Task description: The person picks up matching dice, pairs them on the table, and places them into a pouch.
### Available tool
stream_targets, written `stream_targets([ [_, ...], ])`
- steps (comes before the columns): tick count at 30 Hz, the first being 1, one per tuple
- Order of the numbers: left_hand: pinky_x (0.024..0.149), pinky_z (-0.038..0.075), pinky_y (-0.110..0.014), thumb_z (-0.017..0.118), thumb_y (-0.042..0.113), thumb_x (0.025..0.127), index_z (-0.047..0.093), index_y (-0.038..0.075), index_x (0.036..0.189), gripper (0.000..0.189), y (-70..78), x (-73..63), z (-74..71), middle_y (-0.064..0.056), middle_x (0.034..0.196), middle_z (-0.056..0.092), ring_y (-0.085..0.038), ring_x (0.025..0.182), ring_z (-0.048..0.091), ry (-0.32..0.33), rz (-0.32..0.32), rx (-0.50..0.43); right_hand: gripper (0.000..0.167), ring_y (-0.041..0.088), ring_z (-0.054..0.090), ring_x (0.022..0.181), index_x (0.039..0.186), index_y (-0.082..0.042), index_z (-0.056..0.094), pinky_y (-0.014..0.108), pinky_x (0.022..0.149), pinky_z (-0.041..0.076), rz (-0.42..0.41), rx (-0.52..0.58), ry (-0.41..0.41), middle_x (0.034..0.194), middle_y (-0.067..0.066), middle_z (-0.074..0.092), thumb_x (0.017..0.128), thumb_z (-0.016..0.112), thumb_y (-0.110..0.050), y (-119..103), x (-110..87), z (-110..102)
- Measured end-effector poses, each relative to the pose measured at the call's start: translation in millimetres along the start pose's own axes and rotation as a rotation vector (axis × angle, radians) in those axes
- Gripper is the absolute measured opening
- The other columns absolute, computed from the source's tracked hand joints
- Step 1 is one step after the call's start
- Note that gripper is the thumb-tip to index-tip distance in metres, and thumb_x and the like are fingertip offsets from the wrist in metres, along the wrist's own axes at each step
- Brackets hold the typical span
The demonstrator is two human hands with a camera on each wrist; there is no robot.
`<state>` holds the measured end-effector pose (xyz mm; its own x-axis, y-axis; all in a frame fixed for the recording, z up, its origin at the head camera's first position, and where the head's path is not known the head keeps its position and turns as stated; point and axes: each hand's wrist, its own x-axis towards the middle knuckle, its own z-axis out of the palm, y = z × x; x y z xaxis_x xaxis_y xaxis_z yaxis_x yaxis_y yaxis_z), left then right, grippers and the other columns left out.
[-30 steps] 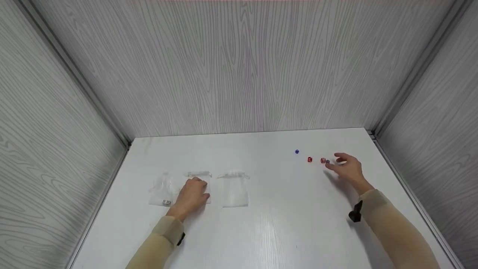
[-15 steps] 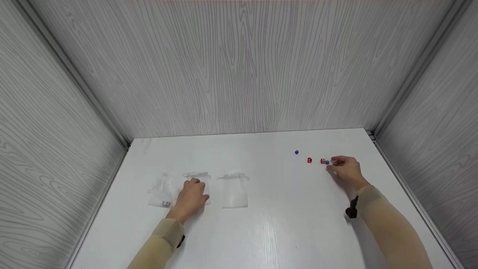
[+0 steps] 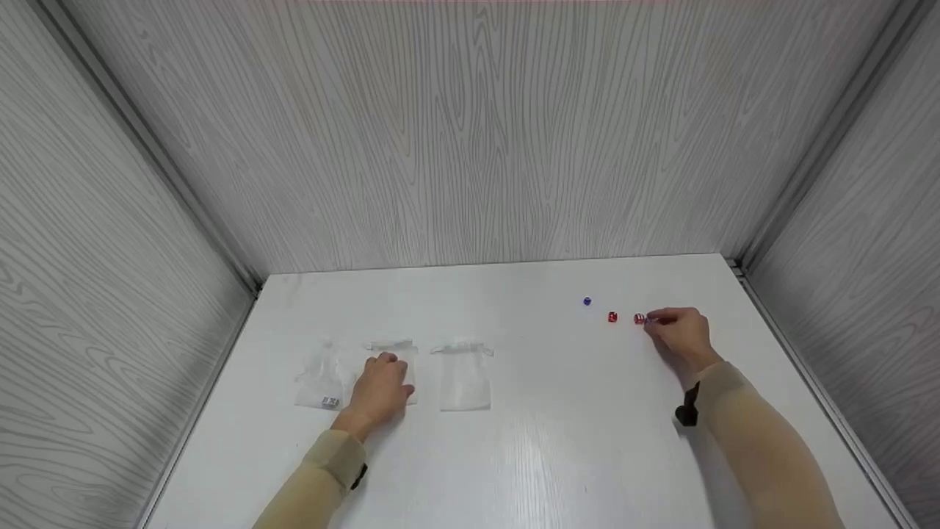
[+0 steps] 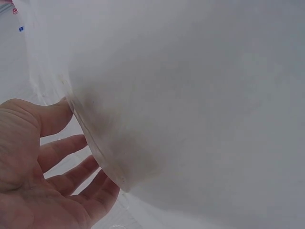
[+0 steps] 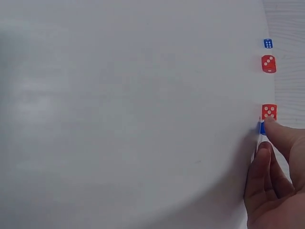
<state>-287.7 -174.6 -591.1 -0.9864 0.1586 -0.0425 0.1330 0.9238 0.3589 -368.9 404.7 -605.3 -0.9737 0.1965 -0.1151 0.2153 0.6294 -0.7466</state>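
My right hand (image 3: 681, 338) is at the right side of the table. Its thumb and fingertips pinch a small blue die (image 5: 262, 128), mostly hidden by the thumb. Right beside it sits a red die (image 5: 269, 111). A second red die (image 3: 612, 317) and another blue die (image 3: 587, 301) lie farther left. My left hand (image 3: 380, 388) rests over the middle drawstring pouch (image 3: 389, 344), covering much of it. In the left wrist view its fingers are loosely bent with fingertips touching the surface, and the thumb is apart.
One translucent pouch (image 3: 465, 382) lies flat right of my left hand. Another clear bag (image 3: 317, 378) with a small printed label lies to the left. Grey wood-grain panels (image 3: 477, 132) enclose the white table (image 3: 558, 441) at the back and sides.
My right hand has moved slightly left, and its thumb and fingers have closed onto the blue die beside the red one. My left hand stays over the middle pouch.
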Motion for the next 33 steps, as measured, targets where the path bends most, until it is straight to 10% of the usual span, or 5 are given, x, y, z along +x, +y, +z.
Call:
stream_targets([
  [10, 0.121, 0.053, -0.062, 0.078, 0.018, 0.105, 0.075, -0.004, 0.134, 0.037, -1.5, -2.0, 1.7, -0.027, 0.152, 0.065, -0.050, 0.141, 0.061, 0.022, 0.004, 0.014, 0.038, 0.040, 0.070, 0.128, 0.137, 0.002, 0.076, 0.044, 0.105, 0.058, 0.005, 0.014, 0.016, 0.138, 0.027, 0.075, 0.108, 0.071, -0.021, 0, -4.8, 1],
  [18, 0.122, 0.053, -0.063, 0.076, 0.017, 0.106, 0.074, -0.004, 0.136, 0.037, -1.7, -2.8, 2.4, -0.026, 0.154, 0.064, -0.050, 0.143, 0.060, 0.028, 0.005, -0.006, 0.041, 0.024, 0.071, 0.119, 0.146, -0.004, 0.073, 0.020, 0.086, 0.061, 0.084, 0.178, 0.032, 0.143, 0.020, 0.074, 0.111, 0.070, -0.026, -15, -19.7, 8],
  [33, 0.122, 0.053, -0.060, 0.079, 0.019, 0.104, 0.076, -0.002, 0.132, 0.036, -0.6, -2.2, 1.1, -0.023, 0.151, 0.067, -0.046, 0.139, 0.063, 0.021, -0.018, 0.013, 0.025, 0.020, 0.077, 0.104, 0.127, -0.007, 0.085, 0.018, 0.083, 0.060, -0.179, 0.135, -0.049, 0.125, 0.016, 0.084, 0.104, 0.080, -0.013, -83, -64.3, 74],
])
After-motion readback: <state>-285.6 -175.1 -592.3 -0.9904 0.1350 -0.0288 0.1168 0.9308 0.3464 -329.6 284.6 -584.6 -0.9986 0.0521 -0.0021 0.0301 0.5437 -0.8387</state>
